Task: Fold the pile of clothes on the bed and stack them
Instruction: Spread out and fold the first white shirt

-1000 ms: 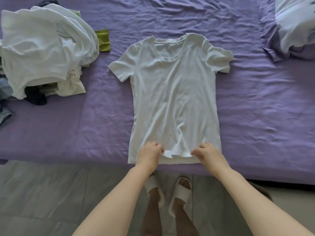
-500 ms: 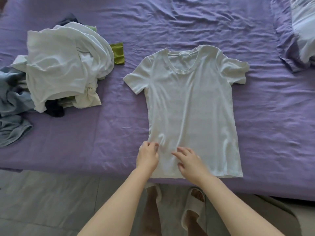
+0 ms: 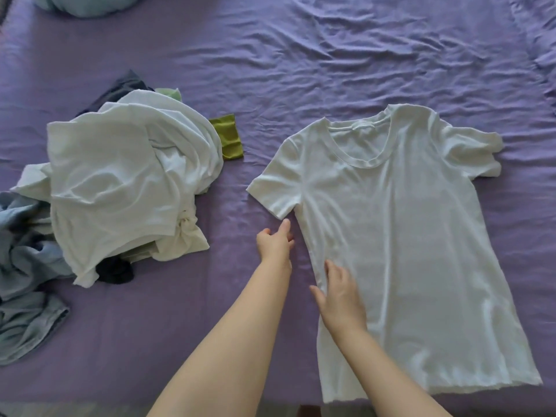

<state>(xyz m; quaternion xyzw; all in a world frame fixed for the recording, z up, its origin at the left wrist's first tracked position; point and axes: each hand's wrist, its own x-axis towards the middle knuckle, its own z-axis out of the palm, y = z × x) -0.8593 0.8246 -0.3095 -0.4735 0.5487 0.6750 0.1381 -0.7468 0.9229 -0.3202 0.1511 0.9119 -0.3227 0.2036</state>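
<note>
The unfolded pile point(image 3: 120, 200) sits heaped at the left of the bed point(image 3: 301, 70), out of your way. Your left hand point(image 3: 275, 240) reaches, fingers loose and holding nothing, just under the near sleeve, likely to take it for a first fold. Your right hand point(image 3: 340, 291) lies flat on the white T-shirt point(image 3: 406, 236), which is spread face-up to the right, seemingly steadying its side edge.

No writing, label, brand, number or sign can be read anywhere in the view.
</note>
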